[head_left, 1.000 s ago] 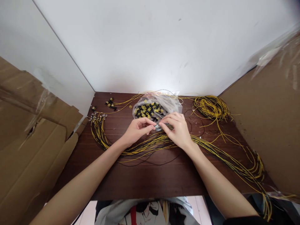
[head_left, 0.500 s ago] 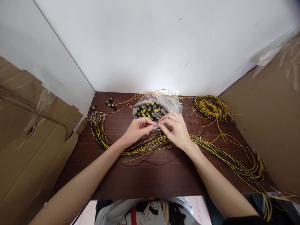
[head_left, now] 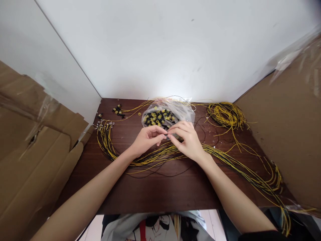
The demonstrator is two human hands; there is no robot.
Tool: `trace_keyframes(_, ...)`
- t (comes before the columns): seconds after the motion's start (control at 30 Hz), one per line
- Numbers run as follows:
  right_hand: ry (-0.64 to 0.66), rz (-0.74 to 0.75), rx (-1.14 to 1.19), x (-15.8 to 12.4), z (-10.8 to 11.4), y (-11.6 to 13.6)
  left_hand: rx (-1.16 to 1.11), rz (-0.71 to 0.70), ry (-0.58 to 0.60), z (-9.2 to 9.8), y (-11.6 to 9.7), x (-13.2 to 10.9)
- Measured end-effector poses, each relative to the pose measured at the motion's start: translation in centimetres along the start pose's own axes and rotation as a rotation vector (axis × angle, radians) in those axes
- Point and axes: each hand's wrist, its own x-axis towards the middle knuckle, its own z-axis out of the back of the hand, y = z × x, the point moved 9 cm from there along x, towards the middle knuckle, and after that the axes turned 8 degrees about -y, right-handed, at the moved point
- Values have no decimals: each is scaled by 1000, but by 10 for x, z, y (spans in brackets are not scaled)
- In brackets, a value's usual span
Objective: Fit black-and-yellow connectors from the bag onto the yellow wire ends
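My left hand [head_left: 147, 139] pinches a small black piece [head_left: 166, 135] between thumb and index finger; the exact kind is too small to tell. Meeting it from the other side, my right hand [head_left: 187, 139] has its thumb and fingertips closed at the same piece, and whatever else they grip is hidden. Just behind the fingertips lies a clear plastic bag [head_left: 184, 112] with several black and yellow connectors [head_left: 157, 117] on it. Under both wrists a long bundle of yellow and black wires [head_left: 155, 159] runs across the brown table [head_left: 160, 194].
Coiled yellow wires [head_left: 227, 115] lie at the back right. Black connectors with wires [head_left: 117, 109] sit at the back left, near a loose yellow ring [head_left: 139, 114]. Cardboard [head_left: 37, 150] stands at the left, another cardboard sheet [head_left: 288, 117] at the right, and a white wall [head_left: 160, 50] behind.
My right hand has shifted slightly left, so its fingertips are closer to those of my left hand. The left hand has hardly moved.
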Motion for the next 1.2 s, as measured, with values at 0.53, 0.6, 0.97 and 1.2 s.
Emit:
trace_keyframes(0.53, -10, 9, 82, 0, 2, -1, -64, -104, -148, 12, -6, 1)
trace_keyframes(0.6, -15, 8, 95, 0, 2, 0, -63, -119, -186, 16, -7, 2)
trace_keyframes(0.97, 13, 12, 122, -1, -4, 3, -43, -66, -70, 9, 0, 3)
trace_keyframes(1.2, 34, 41, 149, -1, -6, 4, -124, -47, -112, 13, 3, 4)
